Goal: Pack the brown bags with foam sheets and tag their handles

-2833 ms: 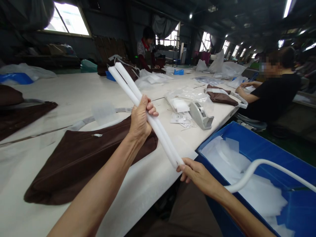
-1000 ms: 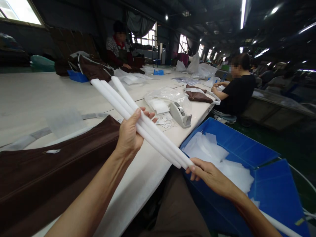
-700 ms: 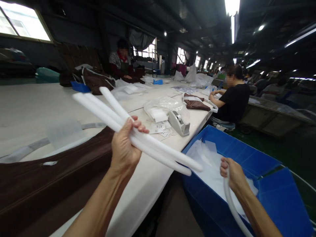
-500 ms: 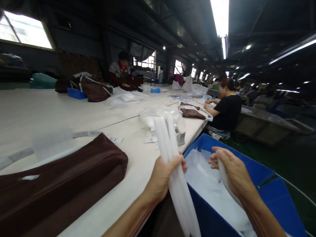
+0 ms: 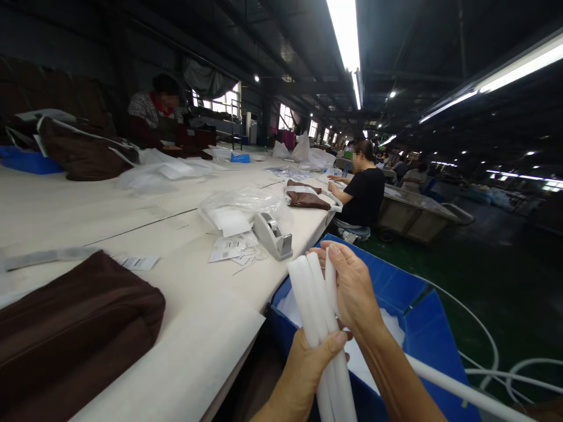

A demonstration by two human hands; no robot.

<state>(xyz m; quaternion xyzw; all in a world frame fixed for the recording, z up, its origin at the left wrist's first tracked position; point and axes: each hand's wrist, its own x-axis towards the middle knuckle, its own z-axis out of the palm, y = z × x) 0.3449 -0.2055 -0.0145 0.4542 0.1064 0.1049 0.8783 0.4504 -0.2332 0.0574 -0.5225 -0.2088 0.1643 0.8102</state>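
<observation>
- Two hands are on the foam, up over the table-side edge of the blue bin (image 5: 396, 281).
- Left hand (image 5: 303, 364) is closed around the white foam bundle (image 5: 310, 299), thumb across the front. At least three lengths in there, tilted a bit, can't get an exact count.
- Right hand (image 5: 354, 281) is curled around the upper end of one white strand (image 5: 331, 281), right beside the bundle. How tight, can't tell.
- Step in hand, my guess: adding that strand to the bunch. Next move probably calls for a steady left grip and the tops lined up.
- Long white tube (image 5: 461, 387) crosses the bin's right side; no idea if it joins that strand. More tubing loops (image 5: 488, 328) lie on the floor right of the bin.
- White sheets (image 5: 393, 328) are inside the bin.
- Left of the bin, on the table (image 5: 185, 264): tape dispenser (image 5: 272, 237) close by, printed tags (image 5: 226, 249) beside it, brown bag (image 5: 88, 322) farther left.
- Co-worker in a black shirt (image 5: 367, 193) sits beyond the bin.
</observation>
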